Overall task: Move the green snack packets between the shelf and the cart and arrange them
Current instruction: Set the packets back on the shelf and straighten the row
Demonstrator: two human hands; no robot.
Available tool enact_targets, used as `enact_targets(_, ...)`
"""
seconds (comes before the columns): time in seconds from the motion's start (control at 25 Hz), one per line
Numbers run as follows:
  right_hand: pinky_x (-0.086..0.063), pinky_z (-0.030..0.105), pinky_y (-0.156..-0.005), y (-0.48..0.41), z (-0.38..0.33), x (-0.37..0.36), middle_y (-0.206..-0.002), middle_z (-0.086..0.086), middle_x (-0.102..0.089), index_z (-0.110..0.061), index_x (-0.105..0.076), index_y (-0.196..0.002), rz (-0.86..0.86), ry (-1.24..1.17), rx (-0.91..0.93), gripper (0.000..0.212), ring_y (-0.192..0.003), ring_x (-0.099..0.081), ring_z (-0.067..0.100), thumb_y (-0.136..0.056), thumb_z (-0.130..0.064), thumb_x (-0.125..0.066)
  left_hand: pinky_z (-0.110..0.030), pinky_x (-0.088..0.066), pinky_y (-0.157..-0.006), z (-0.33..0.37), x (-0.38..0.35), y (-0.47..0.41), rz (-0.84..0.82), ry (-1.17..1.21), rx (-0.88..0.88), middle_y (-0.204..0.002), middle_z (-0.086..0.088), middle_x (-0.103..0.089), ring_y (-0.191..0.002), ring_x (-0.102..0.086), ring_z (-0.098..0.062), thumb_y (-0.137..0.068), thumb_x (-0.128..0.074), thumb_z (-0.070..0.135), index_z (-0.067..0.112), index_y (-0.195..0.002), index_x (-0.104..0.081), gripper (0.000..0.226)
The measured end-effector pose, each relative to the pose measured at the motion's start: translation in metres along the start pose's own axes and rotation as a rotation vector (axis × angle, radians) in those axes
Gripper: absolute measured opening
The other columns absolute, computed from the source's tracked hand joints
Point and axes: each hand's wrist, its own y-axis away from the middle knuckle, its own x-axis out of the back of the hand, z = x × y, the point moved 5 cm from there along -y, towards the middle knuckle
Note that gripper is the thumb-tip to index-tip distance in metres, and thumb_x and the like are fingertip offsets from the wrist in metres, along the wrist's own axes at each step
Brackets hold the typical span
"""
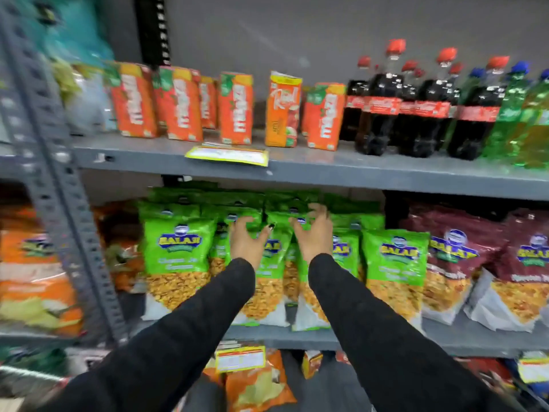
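Observation:
Several green snack packets (pixel 178 257) stand upright in rows on the middle shelf (pixel 463 337) of a grey metal rack. Both my arms in black sleeves reach into the middle of the row. My left hand (pixel 248 242) rests on the top of a middle green packet (pixel 269 289), fingers curled over its upper edge. My right hand (pixel 315 233) is beside it, fingers spread and curled over the top of the neighbouring green packet (pixel 309 310). More green packets (pixel 395 263) stand to the right. No cart is in view.
Maroon snack packets (pixel 487 263) stand right of the green ones, orange packets (pixel 32 272) on the left rack. The upper shelf (pixel 326 165) holds orange juice cartons (pixel 234 108), cola bottles (pixel 380 108) and green bottles (pixel 520 123). A slotted upright post (pixel 56 179) stands left. Orange chip bags (pixel 255 385) lie below.

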Motion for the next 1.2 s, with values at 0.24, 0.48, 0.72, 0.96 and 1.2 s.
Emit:
enact_targets(0.24,-0.045,0.039,-0.094,0.060,-0.042,-0.145,-0.109,0.014,-0.051,0.003,-0.040,-0.125,-0.495,-0.120,-0.078,0.070,-0.098,-0.049,0.019,-0.071,-0.021,-0.077,-0.040,-0.026,-0.112,-0.050,0.128,-0.039,0.287,-0.234,0.190,-0.140,-0.026,-0.037,-0.134,-0.032,-0.036,-0.073,-0.075,0.026,-0.004,-0.132,-0.037,0.076)
enact_targets(0.48,-0.031,0.036,-0.113,0.110,-0.016,-0.200,-0.151,0.019,-0.031,0.003,-0.013,-0.144,-0.822,0.187,-0.324,0.093,-0.138,-0.034,0.031,-0.077,-0.027,-0.071,-0.033,-0.026,-0.114,-0.106,0.149,-0.051,0.057,0.010,0.462,-0.153,-0.017,-0.028,-0.140,-0.030,-0.029,-0.086,-0.063,0.030,0.002,-0.144,-0.023,0.076)
enact_targets(0.72,-0.041,0.036,-0.105,0.122,-0.031,-0.222,-0.137,0.012,-0.055,-0.007,-0.045,-0.130,-0.727,0.062,-0.222,0.067,-0.125,-0.052,0.026,-0.072,-0.016,-0.076,-0.039,-0.033,-0.111,-0.115,0.163,-0.062,0.129,0.120,0.459,-0.149,-0.021,-0.034,-0.136,-0.036,-0.032,-0.089,-0.058,0.033,-0.002,-0.139,-0.035,0.065)
enact_targets(0.96,-0.040,0.037,-0.105,0.124,-0.039,-0.232,-0.138,0.013,-0.052,-0.007,-0.040,-0.134,-0.697,0.027,-0.225,0.068,-0.125,-0.050,0.028,-0.075,-0.012,-0.074,-0.034,-0.028,-0.111,-0.119,0.171,-0.063,0.231,0.192,0.493,-0.152,-0.023,-0.027,-0.141,-0.028,-0.032,-0.093,-0.053,0.027,-0.006,-0.142,-0.025,0.066)
enact_targets(1.2,-0.039,0.044,-0.108,0.123,-0.039,-0.227,-0.140,0.015,-0.047,-0.008,-0.034,-0.133,-0.737,-0.022,-0.191,0.084,-0.129,-0.045,0.030,-0.065,-0.023,-0.081,-0.036,-0.017,-0.118,-0.104,0.172,-0.047,0.270,-0.028,0.429,-0.157,-0.018,-0.013,-0.145,-0.017,-0.030,-0.094,-0.047,0.034,0.000,-0.147,-0.012,0.072)
